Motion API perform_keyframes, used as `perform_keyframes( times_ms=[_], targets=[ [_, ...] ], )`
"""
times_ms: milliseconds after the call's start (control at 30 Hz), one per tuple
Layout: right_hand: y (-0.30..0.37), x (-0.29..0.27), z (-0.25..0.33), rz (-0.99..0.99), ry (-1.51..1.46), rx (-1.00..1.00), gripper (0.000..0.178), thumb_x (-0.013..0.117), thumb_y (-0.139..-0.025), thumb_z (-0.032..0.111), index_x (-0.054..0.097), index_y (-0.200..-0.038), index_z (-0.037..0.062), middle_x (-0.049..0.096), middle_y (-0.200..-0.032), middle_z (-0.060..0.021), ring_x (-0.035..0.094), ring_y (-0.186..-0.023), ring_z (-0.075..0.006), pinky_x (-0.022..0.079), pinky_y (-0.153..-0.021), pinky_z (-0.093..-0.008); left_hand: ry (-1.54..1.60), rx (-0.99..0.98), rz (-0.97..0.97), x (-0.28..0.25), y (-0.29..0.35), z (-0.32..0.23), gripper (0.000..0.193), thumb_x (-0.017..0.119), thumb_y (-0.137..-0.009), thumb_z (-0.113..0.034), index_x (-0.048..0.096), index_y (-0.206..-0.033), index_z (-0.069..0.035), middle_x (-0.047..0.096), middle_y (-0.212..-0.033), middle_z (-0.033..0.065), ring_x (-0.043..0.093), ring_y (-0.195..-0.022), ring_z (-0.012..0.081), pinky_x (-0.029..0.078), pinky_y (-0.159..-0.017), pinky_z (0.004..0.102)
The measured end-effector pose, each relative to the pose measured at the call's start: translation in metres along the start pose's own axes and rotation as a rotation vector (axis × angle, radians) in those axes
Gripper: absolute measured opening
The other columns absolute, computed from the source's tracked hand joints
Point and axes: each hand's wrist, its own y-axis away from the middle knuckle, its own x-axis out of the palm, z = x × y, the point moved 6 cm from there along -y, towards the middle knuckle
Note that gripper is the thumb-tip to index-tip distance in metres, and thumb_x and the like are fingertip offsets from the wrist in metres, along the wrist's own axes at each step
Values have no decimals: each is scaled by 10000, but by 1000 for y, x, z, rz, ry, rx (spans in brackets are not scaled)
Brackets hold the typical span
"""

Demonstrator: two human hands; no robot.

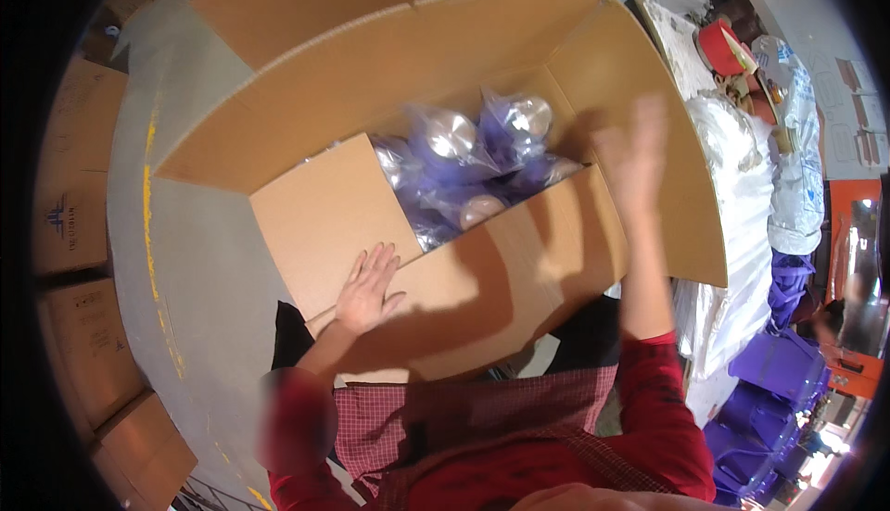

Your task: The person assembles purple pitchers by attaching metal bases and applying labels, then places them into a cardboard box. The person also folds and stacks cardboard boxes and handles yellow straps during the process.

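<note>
In front of me stands a large cardboard carton (pixel 436 321), its left and near flaps folded inward over the top. My left hand (pixel 369 287) lies flat with fingers spread where these two flaps meet. The far flap (pixel 371 75) and the right flap (pixel 681 205) stand upright. Beside the right flap, on its inner side, my right hand (pixel 635 154) is raised, slightly blurred, fingers stretched out and holding nothing. Through the gap show several purple items (pixel 448 136) in clear plastic bags, with shiny round metallic ends. Their lower parts are hidden.
Another open carton (pixel 343 1) stands behind this one. Stacked cartons (pixel 74 224) line the left side beyond a yellow floor line (pixel 148 224). At right are white plastic-wrapped goods (pixel 732 233), a red tape roll (pixel 723 48) and purple bins (pixel 779 367).
</note>
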Motion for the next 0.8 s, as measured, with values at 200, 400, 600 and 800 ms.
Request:
perform_keyframes(
  times_ms=[200, 400, 600, 800],
  targets=[
    [43, -19, 23, 47, 385, -82, 340, 476, -972, 370, 661, -929, 89, 661, -698, -190, 652, -617, -382, 499, -575, -526, 71, 71, -71, 7, -6, 3, 596, 667, -839, -288, 494, -1324, 12, 382, -1487, 161, 316, -1409, 315, 259, -1157, 459],
    [76, 167, 70, 664, 382, -285, 457, 590, -891, 452, 663, -988, 11, 683, -889, -184, 661, -832, -391, 524, -704, -507, 82, 253, -85, 17, -72, -7, 351, 670, -829, -303, 642, -1020, -10, 596, -1163, 118, 511, -1193, 294, 395, -1058, 397],
    [-114, 82, 191, -236, 131, -1025, 584, 770, -733, 217, 552, -1268, 129, 596, -1242, -135, 550, -1157, -338, 438, -983, -437, -242, 256, 483, 2, -111, -33, 638, 438, -917, -593, 695, -637, -81, 626, -631, 65, 610, -772, 239, 453, -786, 361],
    [-138, 127, 165, 168, 282, -711, 366, 715, -786, 363, 667, -1036, 100, 694, -929, -129, 659, -916, -306, 505, -768, -455, -204, 176, -365, -181, 70, -28, 317, 685, -791, -415, 633, -642, -140, 606, -683, 22, 595, -701, 224, 476, -711, 357]
  ],
)
